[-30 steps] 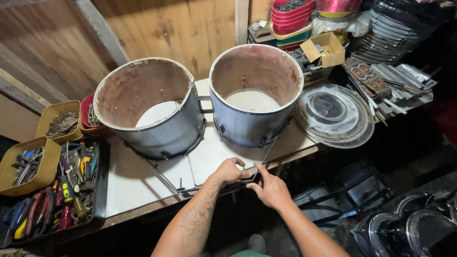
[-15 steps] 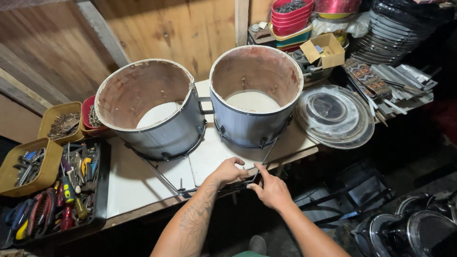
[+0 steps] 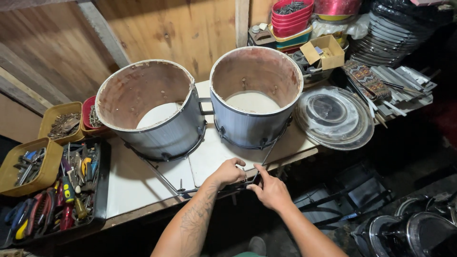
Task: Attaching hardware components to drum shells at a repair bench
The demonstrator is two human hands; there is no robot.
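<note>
White worktop (image 3: pixel 138 185) against a plank wall, cluttered shelves at 2 o'clock.
Two drum shells (image 3: pixel 151 109) side by side; at 6 o'clock, left hand (image 3: pixel 227 172) and right hand (image 3: pixel 271 191) pinching narrow around one thin metal rod (image 3: pixel 254 179); two yellow bins (image 3: pixel 28 166) at 9 o'clock.

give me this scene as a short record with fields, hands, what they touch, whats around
left hand: at the front edge of the white worktop, fingers curled on a thin metal rod frame
right hand: beside it, fingertips pinching the same frame
grip state: both closed on the frame
drum shells: two open grey ones, left shell tilted, right shell upright
left of worktop: black tool tray, yellow bins
right of shells: clear round drum heads
back: wooden wall, stacked red bowls
</note>
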